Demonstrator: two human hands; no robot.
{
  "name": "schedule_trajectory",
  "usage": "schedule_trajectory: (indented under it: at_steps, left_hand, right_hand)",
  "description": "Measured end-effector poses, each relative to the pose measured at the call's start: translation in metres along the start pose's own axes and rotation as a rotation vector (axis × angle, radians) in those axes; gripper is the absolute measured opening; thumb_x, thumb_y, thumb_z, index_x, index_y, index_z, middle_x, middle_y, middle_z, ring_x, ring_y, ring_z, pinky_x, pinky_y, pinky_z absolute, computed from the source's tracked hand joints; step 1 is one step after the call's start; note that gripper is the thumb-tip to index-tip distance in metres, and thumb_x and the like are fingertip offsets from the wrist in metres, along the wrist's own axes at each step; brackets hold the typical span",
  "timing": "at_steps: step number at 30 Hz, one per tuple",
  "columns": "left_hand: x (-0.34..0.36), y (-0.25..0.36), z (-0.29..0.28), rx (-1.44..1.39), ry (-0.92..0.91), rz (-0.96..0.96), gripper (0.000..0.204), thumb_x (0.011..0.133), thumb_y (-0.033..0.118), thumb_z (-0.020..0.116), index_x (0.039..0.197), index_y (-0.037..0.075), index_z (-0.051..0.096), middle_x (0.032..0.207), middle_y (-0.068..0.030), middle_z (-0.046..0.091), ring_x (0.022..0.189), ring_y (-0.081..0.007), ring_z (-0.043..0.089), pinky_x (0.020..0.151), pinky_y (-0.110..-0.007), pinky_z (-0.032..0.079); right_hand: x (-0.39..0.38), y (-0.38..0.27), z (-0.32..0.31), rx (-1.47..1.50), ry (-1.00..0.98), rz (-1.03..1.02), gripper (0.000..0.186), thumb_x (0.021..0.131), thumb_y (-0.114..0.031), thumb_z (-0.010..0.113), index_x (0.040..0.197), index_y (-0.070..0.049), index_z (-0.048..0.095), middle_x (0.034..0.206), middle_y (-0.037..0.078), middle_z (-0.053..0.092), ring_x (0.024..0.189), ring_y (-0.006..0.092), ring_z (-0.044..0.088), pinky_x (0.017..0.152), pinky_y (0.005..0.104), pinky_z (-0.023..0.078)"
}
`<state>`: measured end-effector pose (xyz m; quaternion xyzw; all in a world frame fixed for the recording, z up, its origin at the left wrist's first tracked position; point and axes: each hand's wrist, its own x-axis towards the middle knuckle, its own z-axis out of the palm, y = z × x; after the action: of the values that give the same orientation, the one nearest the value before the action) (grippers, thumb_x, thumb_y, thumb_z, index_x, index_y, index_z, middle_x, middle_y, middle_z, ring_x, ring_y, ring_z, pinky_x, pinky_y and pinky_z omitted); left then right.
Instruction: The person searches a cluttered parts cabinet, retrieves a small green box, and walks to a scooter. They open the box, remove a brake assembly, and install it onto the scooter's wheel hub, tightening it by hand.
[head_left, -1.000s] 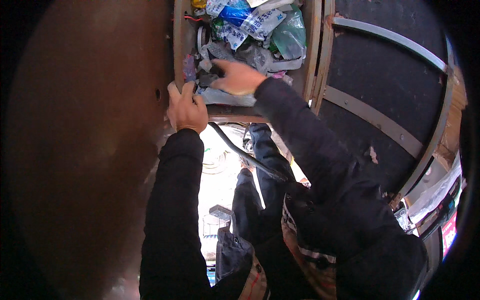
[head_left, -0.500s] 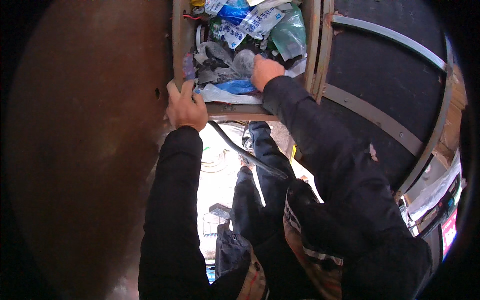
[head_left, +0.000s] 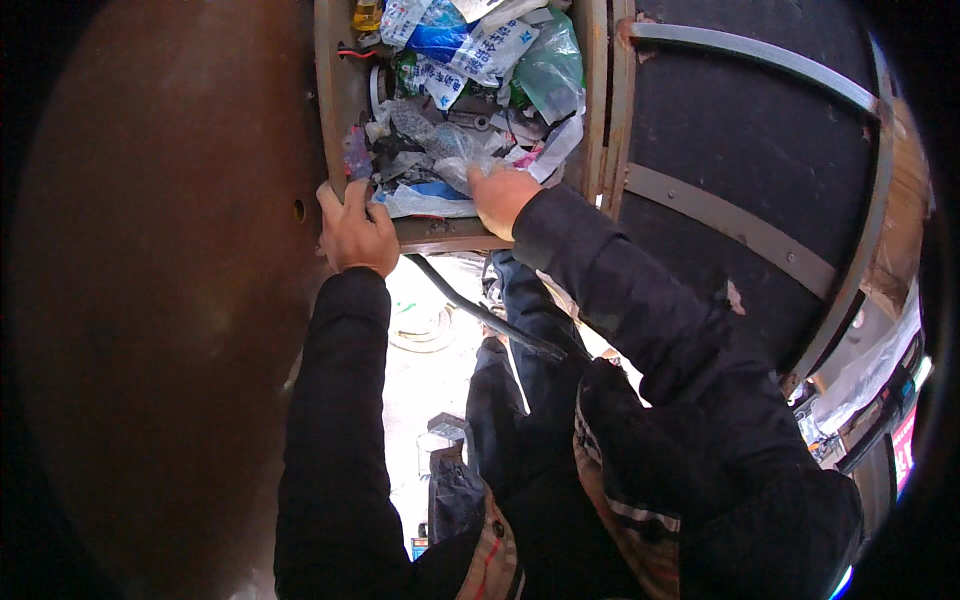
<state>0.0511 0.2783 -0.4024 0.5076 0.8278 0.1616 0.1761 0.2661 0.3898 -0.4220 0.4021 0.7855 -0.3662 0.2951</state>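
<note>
A brown metal box [head_left: 449, 238], like an open drawer, lies before me, filled with bags and small parts. My left hand [head_left: 358, 236] is hooked over its near left corner, the fingers bent round the rim. Inside the near right part, my right hand [head_left: 507, 203] is closed on crumpled clear bubble wrap [head_left: 452, 142]; its fingertips are partly hidden. Below that wrap is a blue and white plastic sheet [head_left: 420, 204]. Farther back lie white-and-blue printed packets [head_left: 492, 50] and a green-tinted clear bag [head_left: 552, 72]. Metal parts [head_left: 470, 121] show in the middle.
A large brown panel [head_left: 170, 270] stands along the left. On the right is a dark panel with a metal frame [head_left: 735, 222]. A black hose [head_left: 470, 293] hangs below the box, by my legs. A yellow bottle [head_left: 367, 14] is at the far left inside.
My right hand has drawn nearer to the front rim, pulling the bubble wrap with it and uncovering metal parts behind. The left hand stays on the corner. The view has shifted slightly.
</note>
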Motion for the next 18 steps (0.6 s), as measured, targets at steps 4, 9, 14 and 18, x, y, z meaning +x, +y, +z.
schedule_trajectory:
  at_steps: [4, 9, 14, 18]
  left_hand:
    - [0.0, 0.001, 0.0, 0.024, -0.006, -0.016, 0.03, 0.09, 0.012, 0.062, 0.119, 0.011, 0.07, 0.138, -0.0251, 0.052, 0.112, -0.0474, 0.063, 0.091, -0.055, 0.054]
    - [0.0, 0.003, -0.003, 0.013, -0.028, -0.05, 0.028, 0.091, 0.013, 0.063, 0.118, 0.012, 0.07, 0.137, -0.0234, 0.053, 0.113, -0.0463, 0.064, 0.09, -0.056, 0.054]
    - [-0.001, 0.003, -0.004, 0.02, -0.021, -0.031, 0.03, 0.091, 0.015, 0.062, 0.12, 0.013, 0.07, 0.13, -0.0231, 0.054, 0.106, -0.0478, 0.064, 0.087, -0.054, 0.055]
    - [-0.004, 0.002, -0.003, 0.022, -0.007, -0.029, 0.029, 0.09, 0.016, 0.062, 0.119, 0.013, 0.07, 0.126, -0.0222, 0.054, 0.105, -0.0473, 0.064, 0.087, -0.055, 0.055]
  right_hand:
    - [0.03, 0.023, -0.001, -0.089, 0.001, 0.051, 0.052, 0.098, -0.015, 0.057, 0.149, -0.007, 0.052, 0.134, 0.034, 0.058, 0.114, 0.0491, 0.068, 0.097, 0.0546, 0.055]
    - [0.048, 0.039, -0.028, -0.107, -0.268, -0.005, 0.05, 0.095, -0.018, 0.06, 0.144, -0.006, 0.058, 0.123, 0.034, 0.067, 0.114, 0.0441, 0.07, 0.097, 0.0553, 0.055]
    - [0.058, 0.072, -0.093, 0.373, 0.604, 0.312, 0.059, 0.09, -0.017, 0.062, 0.14, 0.012, 0.048, 0.129, 0.041, 0.061, 0.123, 0.0516, 0.062, 0.106, 0.0557, 0.05]
    - [0.105, 0.089, -0.106, 0.382, 0.703, 0.323, 0.08, 0.086, -0.025, 0.068, 0.148, 0.014, 0.036, 0.144, 0.042, 0.051, 0.131, 0.0573, 0.054, 0.114, 0.0534, 0.045]
